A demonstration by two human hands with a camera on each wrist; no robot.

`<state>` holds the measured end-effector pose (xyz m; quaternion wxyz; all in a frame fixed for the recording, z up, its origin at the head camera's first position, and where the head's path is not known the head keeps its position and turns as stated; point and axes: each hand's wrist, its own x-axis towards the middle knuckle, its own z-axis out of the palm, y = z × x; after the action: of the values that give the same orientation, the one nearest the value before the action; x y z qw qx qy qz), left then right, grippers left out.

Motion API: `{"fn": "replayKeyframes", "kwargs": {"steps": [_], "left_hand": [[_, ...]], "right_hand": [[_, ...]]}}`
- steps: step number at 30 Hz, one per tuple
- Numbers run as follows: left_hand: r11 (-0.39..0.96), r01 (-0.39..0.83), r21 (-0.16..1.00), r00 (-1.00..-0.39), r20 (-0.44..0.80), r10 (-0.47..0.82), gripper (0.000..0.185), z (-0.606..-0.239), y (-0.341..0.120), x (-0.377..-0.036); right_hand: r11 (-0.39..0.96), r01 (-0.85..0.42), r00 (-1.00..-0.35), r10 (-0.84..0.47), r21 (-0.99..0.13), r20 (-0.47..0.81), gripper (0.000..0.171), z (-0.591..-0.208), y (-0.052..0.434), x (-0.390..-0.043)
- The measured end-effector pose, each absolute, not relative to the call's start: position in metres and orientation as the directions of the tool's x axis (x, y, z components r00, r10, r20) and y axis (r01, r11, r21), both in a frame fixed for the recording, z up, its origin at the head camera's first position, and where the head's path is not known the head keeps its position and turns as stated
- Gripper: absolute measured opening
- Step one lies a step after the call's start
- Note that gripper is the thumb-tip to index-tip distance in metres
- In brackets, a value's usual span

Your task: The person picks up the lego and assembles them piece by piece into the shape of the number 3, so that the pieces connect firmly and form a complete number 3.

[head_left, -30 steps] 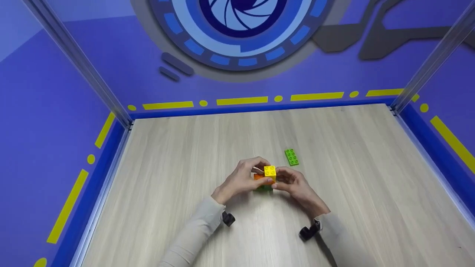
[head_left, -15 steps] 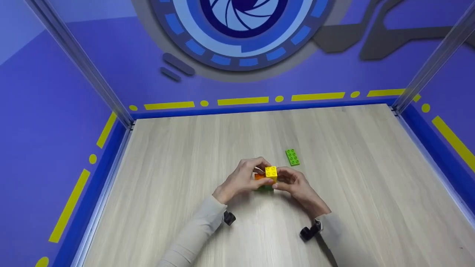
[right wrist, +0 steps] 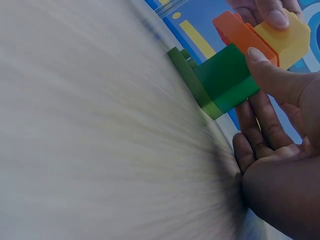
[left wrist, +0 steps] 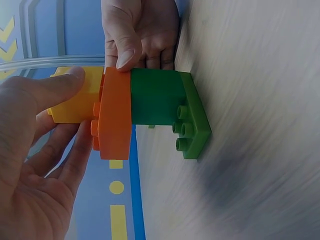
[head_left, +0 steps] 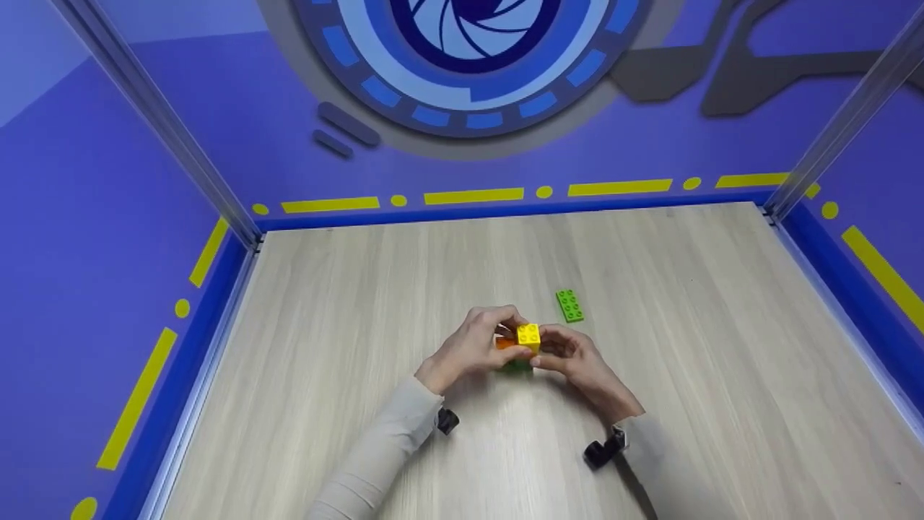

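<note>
Between the two hands stands a stack of toy building bricks. A light green plate (left wrist: 197,122) forms its base, with a dark green brick (left wrist: 157,96) on it and an orange brick (left wrist: 115,117) above, overhanging to one side. A yellow brick (head_left: 528,334) sits at the orange brick's studded top. My left hand (head_left: 473,343) pinches the yellow brick between thumb and fingers. From the other side my right hand (head_left: 581,361) grips the orange brick, thumb on its edge in the right wrist view, its other fingers partly hidden behind the stack.
A loose bright green eight-stud plate (head_left: 569,305) lies on the wooden table (head_left: 361,289) just beyond the right hand. Blue printed panels (head_left: 462,170) wall the table at the back and both sides, with metal posts at the corners.
The head view has shifted very slightly. Both hands keep the same hold on the stack, and the loose green plate stays where it was.
</note>
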<state>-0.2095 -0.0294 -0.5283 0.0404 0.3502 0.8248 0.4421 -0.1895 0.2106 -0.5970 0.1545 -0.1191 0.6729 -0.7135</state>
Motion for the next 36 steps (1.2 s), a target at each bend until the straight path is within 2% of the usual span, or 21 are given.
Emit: {"fn": "replayKeyframes", "kwargs": {"steps": [15,25,36], "left_hand": [[0.455,0.572,0.682,-0.75,0.21,0.628,0.027,-0.52,-0.028,-0.216],[0.348,0.6,0.721,-0.723,0.301,0.622,0.027,-0.534,-0.03,-0.217],[0.364,0.618,0.697,-0.722,0.321,0.613,0.028,-0.535,-0.03,-0.211]], "right_hand": [[-0.061,0.043,-0.925,-0.38,-0.997,-0.016,0.05,-0.598,0.212,-0.191],[-0.063,0.054,-0.926,-0.378,-0.997,-0.026,0.052,-0.598,0.211,-0.188],[-0.065,-0.006,-0.921,-0.389,-0.998,0.031,0.048,-0.601,0.214,-0.192]]}}
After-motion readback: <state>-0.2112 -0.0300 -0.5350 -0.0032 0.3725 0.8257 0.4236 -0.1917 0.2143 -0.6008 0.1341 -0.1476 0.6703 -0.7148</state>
